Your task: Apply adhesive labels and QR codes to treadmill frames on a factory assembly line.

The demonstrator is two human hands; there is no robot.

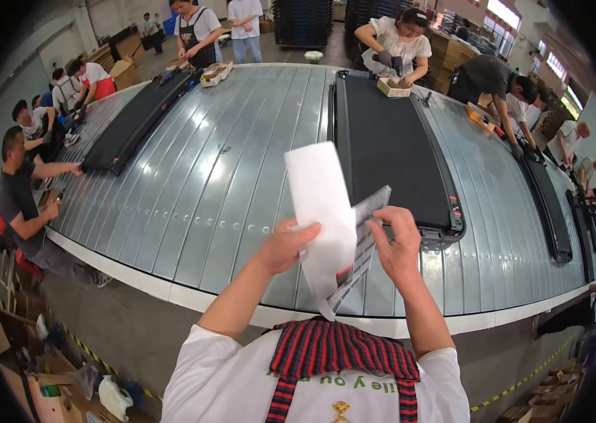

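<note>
In front of my chest, my left hand grips a white folded sheet, thumb on its face. The sheet stands tilted, its upper end pointing away from me. Against its right side lies a thin grey printed booklet with a small red patch low down. My right hand pinches the booklet's right edge between thumb and fingers. Beyond my hands a long black panel with a raised frame lies on the metal-slatted worktable. The sheet and booklet overlap the panel's near left part.
Another black panel lies to the left, and a narrow one to the right. A co-worker holds a power driver by a small box at the far end. Other people work around the table. Cartons stand at lower left.
</note>
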